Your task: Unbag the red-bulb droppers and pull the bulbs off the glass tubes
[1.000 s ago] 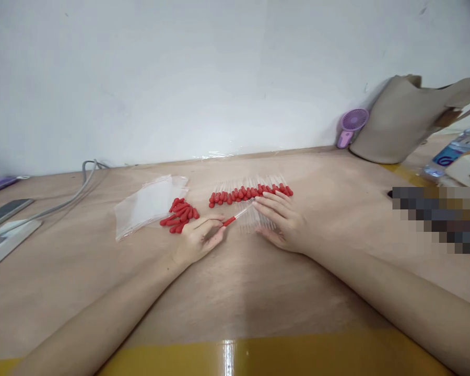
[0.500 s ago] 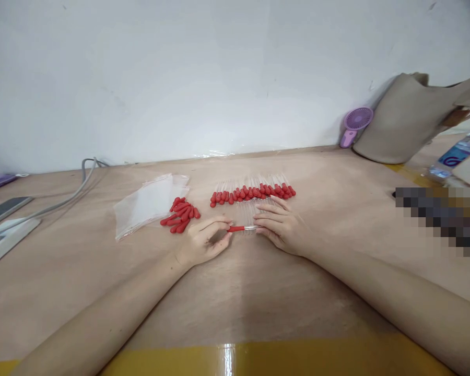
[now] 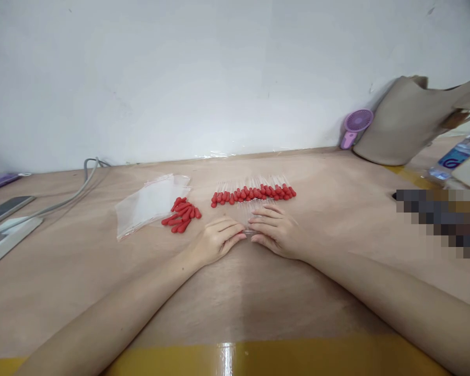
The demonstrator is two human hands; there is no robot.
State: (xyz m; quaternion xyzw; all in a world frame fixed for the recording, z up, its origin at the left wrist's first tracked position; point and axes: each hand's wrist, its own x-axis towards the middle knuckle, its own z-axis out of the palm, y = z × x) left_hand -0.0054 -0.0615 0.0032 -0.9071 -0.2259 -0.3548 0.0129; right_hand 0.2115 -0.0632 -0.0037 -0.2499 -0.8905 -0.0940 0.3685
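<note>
My left hand [image 3: 218, 241] is closed round a red rubber dropper bulb, now almost wholly hidden by the fingers. Facing it, my right hand [image 3: 277, 230] grips a clear dropper tube [image 3: 248, 232], of which a short stretch shows between the two hands. Beyond the right fingertips lie several bare clear tubes [image 3: 246, 209], side by side. Behind those runs a row of droppers with red bulbs [image 3: 254, 193], their clear stems pointing toward the wall. Left of my left hand is a loose pile of red rubber bulbs [image 3: 183, 214].
Clear plastic zip bags [image 3: 144, 209] lie left of the bulb pile. Farther left are a cable [image 3: 74, 195], a phone [image 3: 8, 209] and a white power strip [image 3: 19, 243]. A purple hand fan [image 3: 358, 121], a beige bag [image 3: 399, 120] and a bottle [image 3: 454, 156] stand at the right.
My left hand has moved right, closer to my right hand. The red bulb that showed between the hands is now covered by the left fingers.
</note>
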